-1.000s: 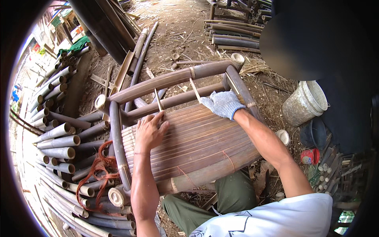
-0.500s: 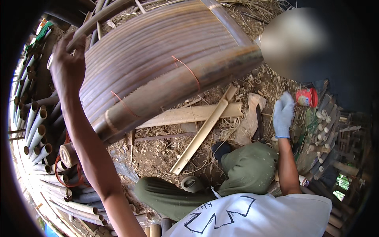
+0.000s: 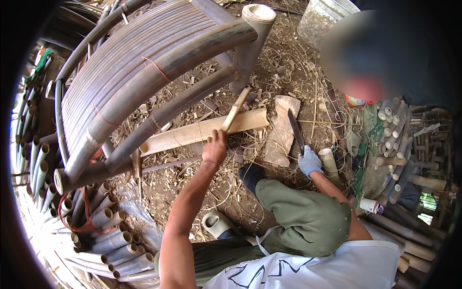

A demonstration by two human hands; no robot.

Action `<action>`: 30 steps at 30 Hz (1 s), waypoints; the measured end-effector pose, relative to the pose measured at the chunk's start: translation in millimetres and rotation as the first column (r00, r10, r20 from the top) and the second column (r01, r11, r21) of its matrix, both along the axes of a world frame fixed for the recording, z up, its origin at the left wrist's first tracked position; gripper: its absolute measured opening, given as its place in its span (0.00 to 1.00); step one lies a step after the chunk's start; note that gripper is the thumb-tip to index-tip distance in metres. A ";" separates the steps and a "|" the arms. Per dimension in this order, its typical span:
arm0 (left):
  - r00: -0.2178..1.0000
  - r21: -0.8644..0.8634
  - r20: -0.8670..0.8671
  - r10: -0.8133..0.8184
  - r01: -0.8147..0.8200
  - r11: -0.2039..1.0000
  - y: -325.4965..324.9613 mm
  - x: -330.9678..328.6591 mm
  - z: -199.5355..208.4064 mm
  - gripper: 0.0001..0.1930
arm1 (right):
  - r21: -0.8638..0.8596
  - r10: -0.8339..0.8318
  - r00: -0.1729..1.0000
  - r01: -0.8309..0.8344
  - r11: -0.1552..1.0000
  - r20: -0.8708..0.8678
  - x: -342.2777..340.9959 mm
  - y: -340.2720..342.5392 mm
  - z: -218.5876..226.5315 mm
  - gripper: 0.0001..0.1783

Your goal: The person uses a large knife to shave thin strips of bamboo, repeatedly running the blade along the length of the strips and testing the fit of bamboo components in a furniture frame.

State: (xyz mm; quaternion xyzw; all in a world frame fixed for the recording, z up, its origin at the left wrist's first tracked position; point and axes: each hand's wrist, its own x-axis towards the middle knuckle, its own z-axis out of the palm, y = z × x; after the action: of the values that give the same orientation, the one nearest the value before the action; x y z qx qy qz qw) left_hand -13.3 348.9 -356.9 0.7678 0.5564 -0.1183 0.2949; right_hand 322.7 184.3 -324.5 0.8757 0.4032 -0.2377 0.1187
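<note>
My bare left hand (image 3: 215, 148) is closed round the near end of a narrow split bamboo strip (image 3: 236, 111). The strip slants away from me across a wider bamboo half (image 3: 192, 134) that lies on the ground. My right hand (image 3: 309, 162), in a pale blue glove, grips a long dark-bladed knife (image 3: 295, 131). Its blade points away from me over the right part of a worn wooden block (image 3: 281, 132). Beyond my left hand stands a slatted bamboo bench (image 3: 130, 67), with orange ties round its front rail.
Bamboo poles (image 3: 110, 243) are stacked at the left, and more cut poles (image 3: 392, 130) at the right. A whitish bucket (image 3: 322, 19) stands at the far right, beside a blurred patch. Shavings cover the dirt floor. A short bamboo piece (image 3: 328, 161) stands near my right hand.
My left hand has left the bench's frame and taken hold of the bamboo strip from the ground. My right hand has come down and left onto the knife. The whole view has shifted.
</note>
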 end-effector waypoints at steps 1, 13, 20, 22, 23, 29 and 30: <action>0.980 0.033 0.154 0.127 -0.133 0.991 2.4 3.6 18.4 0.16 | 0.016 -0.019 1.000 0.020 1.000 -0.025 5.1 -5.4 -1.0 0.25; 0.105 -0.041 0.992 0.068 -0.241 0.970 -21.7 5.8 248.4 0.15 | 0.825 0.209 0.970 -0.017 0.565 -0.124 34.5 -47.6 83.7 0.26; 0.120 -0.045 0.987 0.105 -0.426 0.903 -31.1 1.9 244.0 0.17 | 0.665 0.290 0.649 0.458 0.591 -0.704 6.6 -64.2 206.3 0.28; 0.180 0.047 0.983 0.044 -0.471 0.881 -38.3 7.3 271.5 0.20 | 0.694 0.367 0.624 0.424 0.582 -0.690 3.2 -72.0 233.7 0.33; -0.015 -0.016 1.000 0.009 -0.501 0.865 -42.3 18.8 285.1 0.22 | 0.678 0.362 0.615 0.417 0.605 -0.701 1.3 -74.1 248.9 0.34; 0.326 0.239 0.942 -0.084 -0.474 0.848 -44.6 12.9 328.8 0.13 | 0.649 0.468 0.468 0.381 0.659 -0.750 -35.8 -68.9 331.8 0.31; 0.273 0.115 0.962 0.023 -0.479 0.870 -45.8 18.4 329.5 0.11 | 0.648 0.468 0.464 0.395 0.651 -0.752 -40.7 -66.5 338.3 0.16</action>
State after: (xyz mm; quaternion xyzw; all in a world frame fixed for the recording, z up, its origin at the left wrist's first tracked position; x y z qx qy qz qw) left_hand 5.1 303.2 -27.4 0.6300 0.4070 0.5112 0.4197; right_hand 282.1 117.8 13.8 0.5708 0.4832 -0.4594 -0.4792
